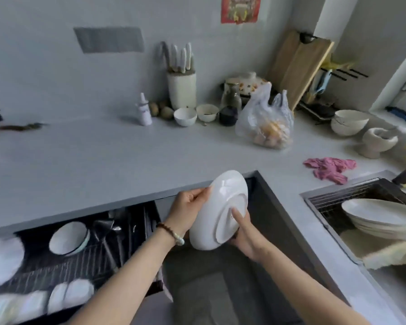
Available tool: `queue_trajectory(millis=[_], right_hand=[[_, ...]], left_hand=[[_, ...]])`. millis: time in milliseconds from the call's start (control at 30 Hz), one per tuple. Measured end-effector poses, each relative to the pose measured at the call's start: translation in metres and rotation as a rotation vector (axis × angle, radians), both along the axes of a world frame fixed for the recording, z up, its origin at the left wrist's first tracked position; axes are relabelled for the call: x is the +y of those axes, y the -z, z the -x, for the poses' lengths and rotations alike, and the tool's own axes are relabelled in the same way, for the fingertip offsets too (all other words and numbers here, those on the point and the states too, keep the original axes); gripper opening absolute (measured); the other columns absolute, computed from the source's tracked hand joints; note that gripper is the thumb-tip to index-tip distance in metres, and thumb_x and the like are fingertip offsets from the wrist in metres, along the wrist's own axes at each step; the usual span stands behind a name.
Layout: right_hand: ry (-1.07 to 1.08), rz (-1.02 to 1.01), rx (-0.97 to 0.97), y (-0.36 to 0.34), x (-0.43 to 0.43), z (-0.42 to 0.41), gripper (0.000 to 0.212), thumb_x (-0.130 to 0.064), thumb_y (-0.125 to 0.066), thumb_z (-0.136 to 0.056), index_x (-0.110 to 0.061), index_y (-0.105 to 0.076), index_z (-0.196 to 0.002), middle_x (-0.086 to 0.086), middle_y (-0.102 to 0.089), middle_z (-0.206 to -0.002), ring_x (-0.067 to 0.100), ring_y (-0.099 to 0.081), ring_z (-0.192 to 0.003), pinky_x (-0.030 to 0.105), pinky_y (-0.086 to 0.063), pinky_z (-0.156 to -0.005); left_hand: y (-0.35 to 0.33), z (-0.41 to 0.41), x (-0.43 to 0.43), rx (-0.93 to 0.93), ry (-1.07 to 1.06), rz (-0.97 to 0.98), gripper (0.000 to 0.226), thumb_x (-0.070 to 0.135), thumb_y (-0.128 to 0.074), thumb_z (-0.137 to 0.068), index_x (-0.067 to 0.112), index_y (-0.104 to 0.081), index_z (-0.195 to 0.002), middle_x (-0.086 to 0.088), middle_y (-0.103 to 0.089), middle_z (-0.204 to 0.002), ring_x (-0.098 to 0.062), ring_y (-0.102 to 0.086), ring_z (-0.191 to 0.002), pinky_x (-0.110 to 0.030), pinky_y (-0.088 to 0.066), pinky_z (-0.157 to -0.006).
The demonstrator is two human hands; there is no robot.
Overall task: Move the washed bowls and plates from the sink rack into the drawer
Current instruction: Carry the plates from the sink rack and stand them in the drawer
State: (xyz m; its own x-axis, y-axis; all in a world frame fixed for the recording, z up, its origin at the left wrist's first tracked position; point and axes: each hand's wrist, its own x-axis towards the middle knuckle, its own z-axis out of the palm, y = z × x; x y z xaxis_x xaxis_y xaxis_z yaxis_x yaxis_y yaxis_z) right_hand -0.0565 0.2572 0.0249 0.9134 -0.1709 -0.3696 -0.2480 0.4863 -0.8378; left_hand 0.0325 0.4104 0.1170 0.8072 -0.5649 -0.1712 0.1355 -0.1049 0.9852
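A white plate [217, 208] is held upright, its underside toward me, in front of the counter edge. My left hand [188, 207] grips its left rim. My right hand [243, 235] holds its lower right edge, with a finger pressed on the base. At the lower left the open drawer [85, 261] shows a wire rack with a white bowl [68, 238] and several white dishes [2, 261]. At the right, a stack of white plates [382, 219] lies on the sink rack [324, 205].
On the grey counter [103, 160] stand a knife block [182, 90], two small bowls [185, 116], a plastic bag of food [267, 127], a pink cloth [329, 168], a large bowl [349, 123] and a cutting board [298, 66]. A cloth [389, 256] hangs at the sink.
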Motion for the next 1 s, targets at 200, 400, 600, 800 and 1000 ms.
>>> queue_trajectory(millis=[200, 400, 600, 800, 1000], right_hand=[[-0.206, 0.002, 0.002, 0.010, 0.162, -0.048, 0.088, -0.059, -0.080, -0.066, -0.038, -0.037, -0.139, -0.003, -0.058, -0.138, 0.021, -0.055, -0.127, 0.052, -0.052, -0.097], [-0.294, 0.042, 0.075, 0.031, 0.337, -0.065, 0.077, -0.060, -0.077, -0.069, -0.042, -0.039, -0.134, -0.013, -0.060, -0.132, 0.015, -0.058, -0.123, 0.049, -0.055, -0.093], [-0.448, 0.083, 0.138, 0.045, 0.470, -0.086, 0.084, -0.066, -0.079, -0.064, -0.045, -0.041, -0.136, -0.009, -0.061, -0.133, 0.024, -0.057, -0.123, 0.060, -0.052, -0.091], [-0.446, 0.131, 0.245, 0.065, 0.532, -0.128, 0.097, -0.069, -0.079, -0.056, -0.040, -0.035, -0.137, -0.009, -0.061, -0.129, 0.020, -0.061, -0.117, 0.050, -0.053, -0.095], [-0.476, 0.202, 0.262, 0.098, 0.554, -0.190, 0.078, -0.052, -0.071, -0.082, -0.028, -0.031, -0.144, -0.012, -0.056, -0.123, 0.006, -0.057, -0.104, 0.028, -0.047, -0.078]], left_hand=[[0.009, -0.009, 0.167, 0.029, -0.326, 0.006, 0.017, 0.026, -0.057, -0.090, 0.020, -0.071, -0.083, -0.007, -0.068, -0.096, -0.017, -0.057, -0.092, -0.043, -0.044, -0.098], [0.025, -0.006, 0.342, 0.039, -0.474, -0.024, 0.023, 0.030, -0.050, -0.094, 0.012, -0.060, -0.084, -0.006, -0.057, -0.084, -0.015, -0.050, -0.079, -0.028, -0.041, -0.073], [0.046, -0.004, 0.492, 0.056, -0.306, -0.134, 0.043, 0.036, -0.054, -0.092, 0.031, -0.042, -0.133, 0.011, -0.057, -0.127, -0.007, -0.052, -0.117, -0.033, -0.042, -0.102], [0.066, -0.036, 0.557, 0.142, -0.306, -0.153, 0.052, 0.023, -0.061, -0.089, 0.035, -0.036, -0.134, 0.010, -0.056, -0.124, -0.011, -0.054, -0.114, -0.041, -0.050, -0.094], [0.112, -0.094, 0.570, 0.243, -0.524, -0.066, 0.030, 0.017, -0.061, -0.088, 0.023, -0.056, -0.117, -0.004, -0.067, -0.114, -0.022, -0.063, -0.105, -0.043, -0.054, -0.087]])
